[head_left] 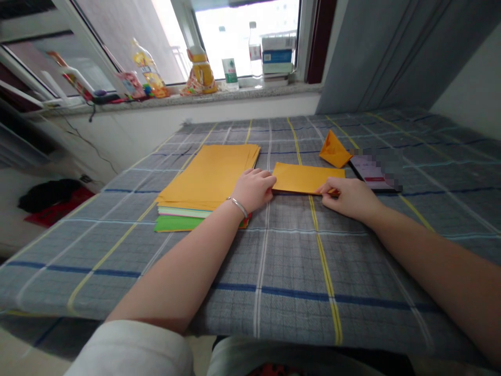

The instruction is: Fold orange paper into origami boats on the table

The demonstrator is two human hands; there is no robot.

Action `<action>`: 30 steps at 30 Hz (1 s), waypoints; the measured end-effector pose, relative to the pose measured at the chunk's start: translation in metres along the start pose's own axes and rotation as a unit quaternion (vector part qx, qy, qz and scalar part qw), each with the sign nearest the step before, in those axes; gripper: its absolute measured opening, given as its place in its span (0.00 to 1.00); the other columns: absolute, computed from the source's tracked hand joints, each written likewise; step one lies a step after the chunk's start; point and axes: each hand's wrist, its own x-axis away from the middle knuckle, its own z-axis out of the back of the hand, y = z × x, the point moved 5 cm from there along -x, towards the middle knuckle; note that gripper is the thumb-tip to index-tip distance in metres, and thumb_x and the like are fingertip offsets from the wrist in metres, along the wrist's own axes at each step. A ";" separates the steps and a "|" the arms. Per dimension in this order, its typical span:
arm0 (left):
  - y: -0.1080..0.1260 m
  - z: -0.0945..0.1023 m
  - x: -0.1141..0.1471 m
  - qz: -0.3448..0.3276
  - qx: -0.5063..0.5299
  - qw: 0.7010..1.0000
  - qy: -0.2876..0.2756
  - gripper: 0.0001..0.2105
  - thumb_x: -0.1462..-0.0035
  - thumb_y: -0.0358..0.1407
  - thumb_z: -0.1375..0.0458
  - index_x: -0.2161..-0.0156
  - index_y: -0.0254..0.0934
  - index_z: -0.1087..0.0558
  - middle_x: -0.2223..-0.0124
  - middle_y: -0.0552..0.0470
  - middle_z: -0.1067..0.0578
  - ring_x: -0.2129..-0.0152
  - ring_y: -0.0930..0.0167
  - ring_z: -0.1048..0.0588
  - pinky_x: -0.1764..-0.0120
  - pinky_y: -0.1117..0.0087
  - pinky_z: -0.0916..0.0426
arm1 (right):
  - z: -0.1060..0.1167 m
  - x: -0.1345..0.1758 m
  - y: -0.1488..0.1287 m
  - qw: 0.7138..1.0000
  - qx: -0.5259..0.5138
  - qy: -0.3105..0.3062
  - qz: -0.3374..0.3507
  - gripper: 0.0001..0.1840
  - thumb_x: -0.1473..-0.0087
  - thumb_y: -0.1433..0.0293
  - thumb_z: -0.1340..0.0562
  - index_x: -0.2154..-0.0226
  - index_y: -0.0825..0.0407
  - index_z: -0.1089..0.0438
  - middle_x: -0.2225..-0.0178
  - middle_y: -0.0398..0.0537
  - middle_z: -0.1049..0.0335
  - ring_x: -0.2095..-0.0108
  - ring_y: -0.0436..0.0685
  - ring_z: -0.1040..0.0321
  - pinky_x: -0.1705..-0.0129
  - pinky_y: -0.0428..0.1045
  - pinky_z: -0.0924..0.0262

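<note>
An orange sheet of paper [301,176], seemingly folded to a long rectangle, lies flat on the checked cloth before me. My left hand [255,189], a silver bangle at its wrist, is closed at the sheet's left end, thumb hidden. At the near right edge, my right hand [346,197] has its fingers curled in and pinches the paper. Left of the sheet rests a stack of coloured paper [211,169], orange on top with green and white edges showing below; my left forearm passes over its near corner. Behind the right hand stands a folded orange paper shape [334,150].
A phone or tablet [373,172] with its screen lit lies right of the folded shape. The grey checked tablecloth [289,261] covers the table. Along the window sill [172,102] stand bottles, a yellow container [202,70] and stacked boxes [277,55].
</note>
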 end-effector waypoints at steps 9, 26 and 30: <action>-0.015 0.007 0.007 0.032 0.008 0.999 -0.041 0.04 0.44 0.31 0.42 0.64 0.37 0.25 0.60 0.47 0.21 0.60 0.61 0.24 0.54 0.60 0.33 | -0.001 0.001 0.009 1.000 -0.011 -0.012 -0.020 0.06 0.53 0.68 0.39 0.70 0.47 0.26 0.66 0.45 0.19 0.66 0.61 0.22 0.64 0.54 0.33; 0.009 0.011 0.004 0.019 0.002 0.998 -0.054 0.12 0.34 0.36 0.45 0.55 0.46 0.18 0.60 0.47 0.22 0.65 0.66 0.24 0.67 0.67 0.37 | 0.000 0.013 -0.031 0.978 0.010 -0.101 0.183 0.12 0.39 0.68 0.42 0.59 0.47 0.24 0.58 0.44 0.19 0.58 0.59 0.22 0.58 0.53 0.32; 0.004 0.012 0.006 0.069 0.003 0.991 -0.119 0.13 0.33 0.39 0.46 0.57 0.44 0.17 0.61 0.48 0.19 0.64 0.62 0.20 0.69 0.68 0.37 | 0.004 0.015 -0.031 0.967 0.004 -0.164 0.197 0.11 0.42 0.71 0.41 0.59 0.46 0.24 0.53 0.44 0.20 0.55 0.58 0.23 0.57 0.53 0.32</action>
